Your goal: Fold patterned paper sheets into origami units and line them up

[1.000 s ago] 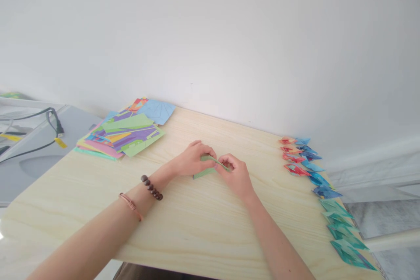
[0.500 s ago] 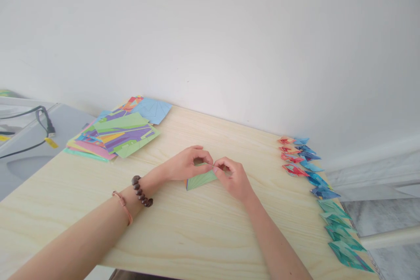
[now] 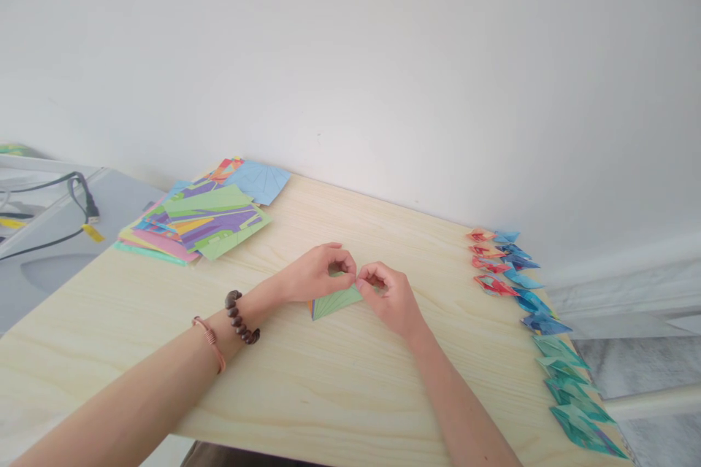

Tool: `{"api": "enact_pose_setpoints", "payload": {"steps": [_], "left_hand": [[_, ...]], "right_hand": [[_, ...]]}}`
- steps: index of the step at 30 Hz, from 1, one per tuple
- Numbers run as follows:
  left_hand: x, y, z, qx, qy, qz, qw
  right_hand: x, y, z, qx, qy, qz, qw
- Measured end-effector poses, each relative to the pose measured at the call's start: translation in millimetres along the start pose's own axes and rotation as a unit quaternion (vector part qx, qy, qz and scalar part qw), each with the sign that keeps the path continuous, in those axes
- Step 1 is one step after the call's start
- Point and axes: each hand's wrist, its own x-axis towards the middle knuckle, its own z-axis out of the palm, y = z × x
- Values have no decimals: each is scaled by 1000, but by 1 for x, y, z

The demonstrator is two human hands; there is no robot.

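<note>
A folded green paper piece [image 3: 335, 300] lies on the light wooden table [image 3: 328, 387] in front of me. My left hand [image 3: 312, 273] pinches its upper edge, fingers curled closed. Facing it, my right hand [image 3: 388, 293] pinches the same paper at its right tip, and the fingertips of both hands almost touch. A bead bracelet and a thin cord bracelet sit on my left wrist.
A stack of coloured patterned paper sheets [image 3: 202, 215] lies at the table's far left. Several folded paper pieces [image 3: 526, 299], red, blue and teal, line the right edge. A grey surface with a black cable [image 3: 71, 197] stands to the left. A white wall is behind.
The green paper has been turned and laid flatter, its pointed end now toward me. Both hands shifted slightly and pinch it at the top.
</note>
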Motion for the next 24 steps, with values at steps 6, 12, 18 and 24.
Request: {"api": "enact_pose_setpoints", "payload": {"steps": [6,12,18,24], "left_hand": [[0,-1,2,-9,8,-15,1000],[-1,-3,-3,-46,18,-33,998],[-3,-6,-12,-64,0,-44,997],[-5,-10,-19,-27,-29,-38,998]], "right_hand": [[1,-2,-4,-20,-33,15,999],[1,-4,-10,3,-46,41,998],[-3,-2,-16,16,-47,61,997],[-6,4,-22,22,-63,52,996]]}}
